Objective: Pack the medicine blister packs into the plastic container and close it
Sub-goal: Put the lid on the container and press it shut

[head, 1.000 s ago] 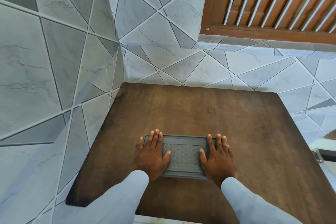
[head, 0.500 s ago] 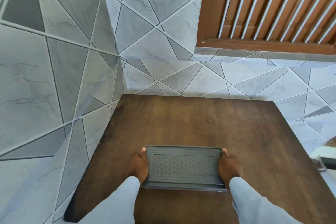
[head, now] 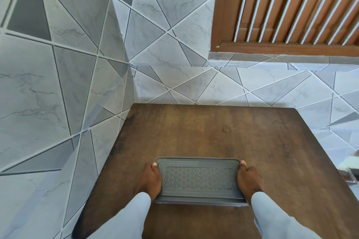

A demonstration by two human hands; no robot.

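A grey plastic container [head: 198, 178] with its lid on lies flat near the front of the dark wooden table [head: 213, 134]. The lid has a dimpled panel in its middle. My left hand [head: 149, 180] grips the container's left end, thumb on the lid's far left corner. My right hand [head: 248, 179] grips the right end the same way. No blister packs show; the container's inside is hidden by the lid.
The table stands in a corner of grey tiled walls [head: 58, 83], left and behind. A brown slatted window [head: 287, 9] is above at the back right. A small dark object [head: 349, 175] sits past the table's right edge.
One second ago both palms lay flat on the lid. They slid off to the container's two ends and now hold its sides. My head tilted up a little.
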